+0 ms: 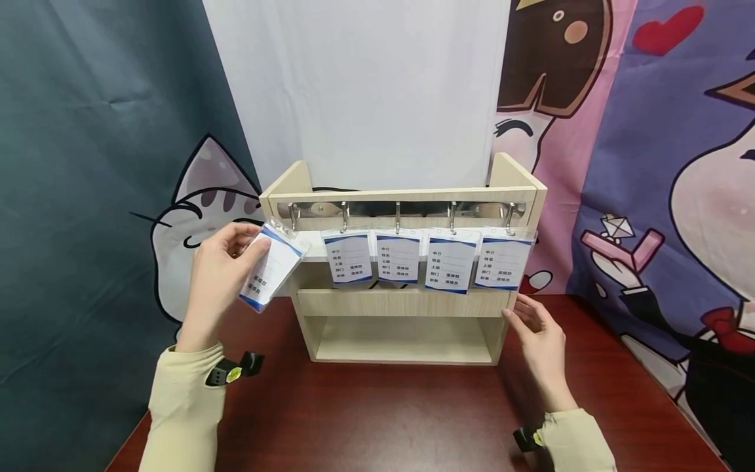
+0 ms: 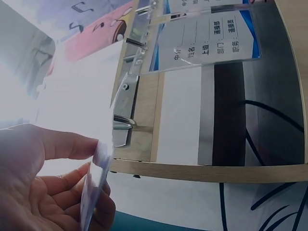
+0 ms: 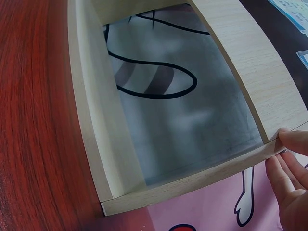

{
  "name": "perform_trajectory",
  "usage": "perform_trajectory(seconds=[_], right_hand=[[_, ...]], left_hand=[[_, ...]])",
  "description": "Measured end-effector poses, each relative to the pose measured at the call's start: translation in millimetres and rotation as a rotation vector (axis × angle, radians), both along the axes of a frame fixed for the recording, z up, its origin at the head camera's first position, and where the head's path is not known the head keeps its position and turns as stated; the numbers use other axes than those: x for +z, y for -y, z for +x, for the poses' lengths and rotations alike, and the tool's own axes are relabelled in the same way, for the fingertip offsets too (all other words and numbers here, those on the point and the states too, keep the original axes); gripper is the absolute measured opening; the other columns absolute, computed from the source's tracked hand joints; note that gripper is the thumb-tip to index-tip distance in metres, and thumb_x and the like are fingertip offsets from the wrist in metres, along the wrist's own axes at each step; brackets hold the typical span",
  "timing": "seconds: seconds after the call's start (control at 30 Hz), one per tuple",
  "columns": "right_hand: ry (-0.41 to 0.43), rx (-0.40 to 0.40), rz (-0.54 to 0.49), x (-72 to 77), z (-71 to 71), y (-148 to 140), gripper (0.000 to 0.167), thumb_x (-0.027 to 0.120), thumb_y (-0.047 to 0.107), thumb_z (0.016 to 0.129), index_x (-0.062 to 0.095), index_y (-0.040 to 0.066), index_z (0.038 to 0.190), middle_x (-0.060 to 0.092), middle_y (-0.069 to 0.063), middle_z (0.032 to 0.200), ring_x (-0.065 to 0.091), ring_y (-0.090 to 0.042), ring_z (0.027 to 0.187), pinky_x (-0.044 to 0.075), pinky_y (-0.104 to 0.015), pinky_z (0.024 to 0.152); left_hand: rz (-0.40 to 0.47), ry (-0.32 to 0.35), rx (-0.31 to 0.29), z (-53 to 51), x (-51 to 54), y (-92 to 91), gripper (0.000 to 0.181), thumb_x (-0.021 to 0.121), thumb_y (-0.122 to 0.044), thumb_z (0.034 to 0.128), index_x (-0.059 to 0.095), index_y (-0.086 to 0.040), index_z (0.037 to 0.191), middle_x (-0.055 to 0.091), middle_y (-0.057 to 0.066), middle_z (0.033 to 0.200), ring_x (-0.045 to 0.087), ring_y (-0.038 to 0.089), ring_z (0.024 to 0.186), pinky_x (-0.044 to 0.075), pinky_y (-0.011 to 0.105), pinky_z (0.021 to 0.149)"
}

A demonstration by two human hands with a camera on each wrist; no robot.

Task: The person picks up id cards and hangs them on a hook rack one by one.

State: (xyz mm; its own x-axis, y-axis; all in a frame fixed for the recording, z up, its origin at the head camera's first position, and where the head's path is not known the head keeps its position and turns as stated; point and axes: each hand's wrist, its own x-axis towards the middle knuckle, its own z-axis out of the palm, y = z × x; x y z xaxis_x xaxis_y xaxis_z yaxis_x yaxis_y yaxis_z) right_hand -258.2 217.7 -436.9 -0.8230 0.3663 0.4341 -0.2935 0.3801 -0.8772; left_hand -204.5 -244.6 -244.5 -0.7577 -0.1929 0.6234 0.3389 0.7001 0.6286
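Note:
My left hand (image 1: 221, 272) pinches a clear-sleeved badge (image 1: 271, 265), a white card with blue corners, between thumb and fingers. It is tilted, its top close to the leftmost hook (image 1: 291, 215) of a metal hook rail; whether the two touch I cannot tell. In the left wrist view the badge (image 2: 98, 178) appears edge-on beside a bare hook (image 2: 124, 120). Several like badges (image 1: 398, 257) hang from the other hooks. My right hand (image 1: 539, 341) grips the right side panel of the pale wooden rack (image 1: 401, 305), thumb on its front edge, fingers (image 3: 284, 178) on the outer side.
The rack stands on a dark red wooden table (image 1: 377, 413). Its lower compartment (image 1: 404, 337) is open at the front. Behind it hangs a white cloth (image 1: 377, 85), with a green curtain (image 1: 88, 196) at left and a cartoon-printed cloth (image 1: 625, 170) at right.

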Motion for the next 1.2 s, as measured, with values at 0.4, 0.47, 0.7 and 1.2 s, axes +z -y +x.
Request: perform_trajectory(seconds=[0.4,0.47,0.7,1.2], right_hand=[[-0.019,0.011,-0.010,2.5,-1.1,1,0.043,0.080,0.021,0.089,0.068,0.017,0.130,0.072,-0.008,0.116,0.064,0.007,0.095,0.048,-0.009,0.077],[-0.018,0.012,-0.009,3.3,-0.8,0,0.043,0.080,0.021,0.089,0.068,0.017,0.130,0.072,-0.009,0.116,0.064,0.007,0.095,0.048,-0.009,0.077],[-0.006,0.001,0.006,3.0,0.1,-1,0.042,0.079,0.022,0.089,0.068,0.017,0.129,0.072,-0.008,0.115,0.063,0.008,0.094,0.048,-0.009,0.077],[0.027,0.022,0.011,3.9,2.4,-2,0.045,0.079,0.022,0.089,0.067,0.016,0.132,0.072,-0.008,0.117,0.062,0.009,0.095,0.046,-0.008,0.078]], left_hand=[[-0.042,-0.023,0.055,-3.5,4.0,-2.5,0.033,0.070,-0.028,0.0950,0.071,-0.002,0.114,0.068,0.014,0.090,0.054,0.017,0.074,0.040,0.015,0.055],[-0.047,-0.022,0.059,-4.2,4.1,-3.0,0.031,0.069,-0.027,0.0952,0.071,-0.001,0.113,0.067,0.014,0.089,0.054,0.019,0.074,0.041,0.015,0.055],[-0.038,-0.031,0.032,-6.4,0.6,-2.1,0.032,0.070,-0.027,0.0946,0.071,-0.001,0.114,0.068,0.016,0.091,0.054,0.018,0.075,0.040,0.015,0.058],[0.142,-0.117,-0.040,-14.5,-23.2,-1.5,0.029,0.075,-0.018,0.0925,0.073,-0.006,0.118,0.063,0.008,0.080,0.054,0.008,0.069,0.042,0.014,0.058]])
